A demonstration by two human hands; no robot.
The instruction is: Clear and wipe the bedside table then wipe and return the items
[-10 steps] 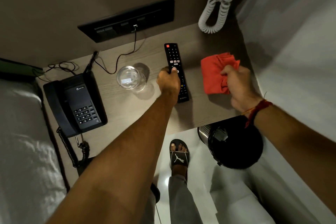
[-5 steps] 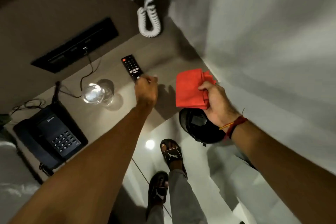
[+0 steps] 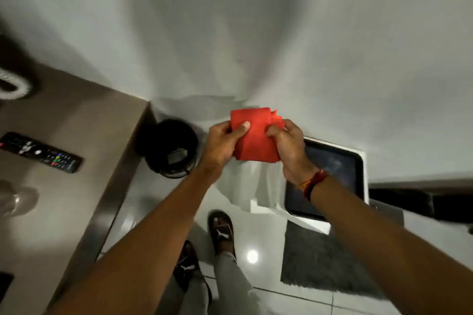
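Note:
Both hands hold a folded red cloth in the air over the floor, to the right of the bedside table. My left hand pinches its left edge and my right hand grips its right edge. The black remote lies flat on the brown table at the left, free of both hands. A clear glass shows blurred at the left frame edge. The telephone is out of view apart from a dark corner at the bottom left.
A black waste bin stands on the floor against the table's right side. A white-framed dark tray and a grey mat lie on the tiled floor at the right. My sandalled feet are below. A white curtain hangs behind.
My left hand let go of the remote, which stays on the table, and moved right to take the cloth. The view swung right, away from the table.

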